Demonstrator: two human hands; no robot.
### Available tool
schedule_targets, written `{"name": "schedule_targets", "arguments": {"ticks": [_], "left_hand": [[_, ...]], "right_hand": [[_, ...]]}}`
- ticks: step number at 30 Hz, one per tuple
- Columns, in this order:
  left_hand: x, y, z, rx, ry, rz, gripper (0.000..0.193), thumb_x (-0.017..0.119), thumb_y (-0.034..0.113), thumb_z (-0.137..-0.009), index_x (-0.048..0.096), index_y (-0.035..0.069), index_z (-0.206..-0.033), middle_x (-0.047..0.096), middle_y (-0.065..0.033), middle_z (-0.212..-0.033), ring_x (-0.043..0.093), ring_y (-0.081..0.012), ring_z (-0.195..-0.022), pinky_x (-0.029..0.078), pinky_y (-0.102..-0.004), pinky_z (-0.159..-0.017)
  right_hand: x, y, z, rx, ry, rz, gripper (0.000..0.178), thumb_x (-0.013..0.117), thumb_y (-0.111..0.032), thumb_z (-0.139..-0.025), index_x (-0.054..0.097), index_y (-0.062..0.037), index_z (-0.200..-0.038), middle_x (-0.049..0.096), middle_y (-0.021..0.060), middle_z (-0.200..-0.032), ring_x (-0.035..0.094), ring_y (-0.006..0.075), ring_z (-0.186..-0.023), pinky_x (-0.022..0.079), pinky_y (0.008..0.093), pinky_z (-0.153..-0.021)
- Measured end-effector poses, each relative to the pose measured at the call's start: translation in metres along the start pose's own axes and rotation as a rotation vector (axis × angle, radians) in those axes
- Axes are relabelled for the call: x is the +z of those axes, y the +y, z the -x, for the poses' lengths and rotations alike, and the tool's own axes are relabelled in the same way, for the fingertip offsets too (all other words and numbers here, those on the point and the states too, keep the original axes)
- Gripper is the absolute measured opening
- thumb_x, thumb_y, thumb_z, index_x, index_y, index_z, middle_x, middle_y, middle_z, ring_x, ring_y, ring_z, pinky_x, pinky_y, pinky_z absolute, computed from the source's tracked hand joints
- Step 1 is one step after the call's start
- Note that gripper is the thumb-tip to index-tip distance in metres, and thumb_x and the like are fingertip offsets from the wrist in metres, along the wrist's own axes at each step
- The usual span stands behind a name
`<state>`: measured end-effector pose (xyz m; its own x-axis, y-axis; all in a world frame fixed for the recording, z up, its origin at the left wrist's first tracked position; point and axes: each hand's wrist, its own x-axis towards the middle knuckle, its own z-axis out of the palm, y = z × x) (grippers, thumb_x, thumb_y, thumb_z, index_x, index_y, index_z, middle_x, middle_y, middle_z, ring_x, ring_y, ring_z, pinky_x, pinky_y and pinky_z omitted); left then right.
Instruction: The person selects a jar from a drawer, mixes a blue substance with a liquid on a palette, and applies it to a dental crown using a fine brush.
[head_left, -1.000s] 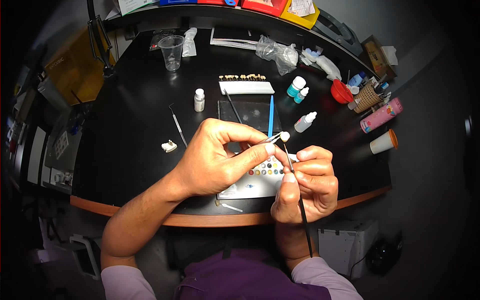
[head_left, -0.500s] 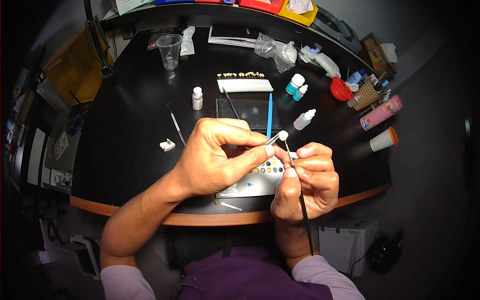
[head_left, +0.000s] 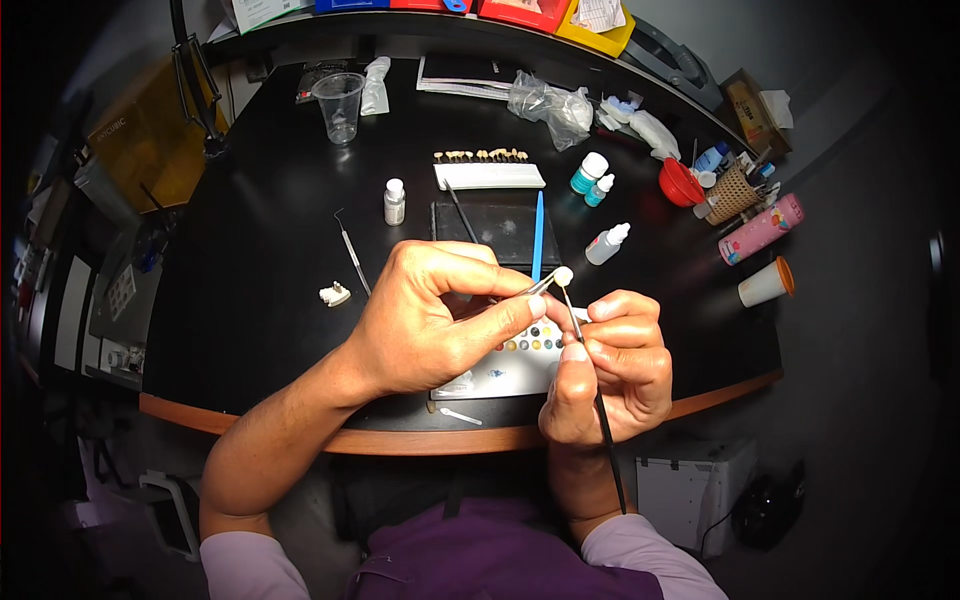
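Between finger and thumb, my left hand [head_left: 430, 320] pinches slim metal tweezers [head_left: 541, 285]. Their tips hold a small whitish tooth crown [head_left: 563, 276]. My right hand [head_left: 620, 365] grips a fine brush [head_left: 603, 415] with a black handle like a pen. The brush tip comes up from below to the crown's underside and appears to touch it. Partly hidden beneath both hands lies a white palette [head_left: 520, 380] with rows of small coloured dots. Past the hands, a blue stick [head_left: 538, 235] and another dark-handled brush [head_left: 460, 211] rest on a black slab [head_left: 500, 225].
A tooth shade guide [head_left: 490, 176] stands behind the slab, with small bottles [head_left: 394, 202] [head_left: 607, 244] either side. Left are a metal probe [head_left: 352, 252] and a tooth model [head_left: 334, 294]. A clear cup [head_left: 341, 110], red bowl [head_left: 681, 184] and paper cup [head_left: 766, 284] stand farther out.
Both hands keep their holds. The right hand and its brush have shifted very slightly left against the crown. The whole view has moved a little.
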<state>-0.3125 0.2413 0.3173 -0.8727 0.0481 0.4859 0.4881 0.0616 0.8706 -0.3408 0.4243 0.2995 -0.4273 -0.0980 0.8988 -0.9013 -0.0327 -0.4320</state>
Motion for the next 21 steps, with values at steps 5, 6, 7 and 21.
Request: {"name": "schedule_targets", "arguments": {"ticks": [5, 6, 7, 21], "left_hand": [[0.003, 0.001, -0.002, -0.150, -0.006, 0.125, 0.015, 0.070, 0.009, -0.097, 0.081, 0.000, -0.100, 0.075, -0.0060, -0.081, 0.061, -0.0045, -0.065, 0.047, -0.0218, -0.058], [0.003, 0.004, -0.003, -0.169, -0.030, 0.141, 0.018, 0.068, 0.011, -0.101, 0.079, -0.003, -0.102, 0.074, -0.0050, -0.079, 0.058, -0.0037, -0.064, 0.045, -0.0220, -0.057], [0.003, 0.006, -0.003, -0.187, -0.055, 0.157, 0.022, 0.065, 0.013, -0.104, 0.077, -0.006, -0.105, 0.072, -0.0040, -0.077, 0.054, -0.0030, -0.063, 0.042, -0.0223, -0.056], [-0.011, 0.002, -0.003, -0.244, -0.171, 0.246, 0.021, 0.064, 0.013, -0.102, 0.076, -0.005, -0.103, 0.074, -0.0069, -0.085, 0.065, -0.0072, -0.076, 0.053, -0.0254, -0.071]], "right_hand": [[-0.001, 0.002, -0.001, -0.005, -0.019, 0.038, 0.022, 0.070, 0.009, -0.079, 0.057, -0.0043, -0.091, 0.066, 0.0098, -0.083, 0.063, 0.0263, -0.090, 0.060, 0.0354, -0.075], [0.000, 0.002, -0.002, -0.019, -0.009, 0.046, 0.022, 0.070, 0.009, -0.080, 0.057, -0.0043, -0.092, 0.066, 0.0098, -0.083, 0.063, 0.0263, -0.090, 0.060, 0.0353, -0.075], [0.001, 0.003, -0.002, -0.034, 0.001, 0.054, 0.021, 0.070, 0.009, -0.080, 0.058, -0.0042, -0.092, 0.066, 0.0097, -0.083, 0.063, 0.0264, -0.090, 0.059, 0.0352, -0.075], [-0.002, 0.003, 0.005, 0.064, 0.073, -0.241, 0.020, 0.065, 0.008, -0.082, 0.057, -0.0035, -0.095, 0.064, 0.0105, -0.083, 0.057, 0.0239, -0.096, 0.060, 0.0372, -0.084]]}}
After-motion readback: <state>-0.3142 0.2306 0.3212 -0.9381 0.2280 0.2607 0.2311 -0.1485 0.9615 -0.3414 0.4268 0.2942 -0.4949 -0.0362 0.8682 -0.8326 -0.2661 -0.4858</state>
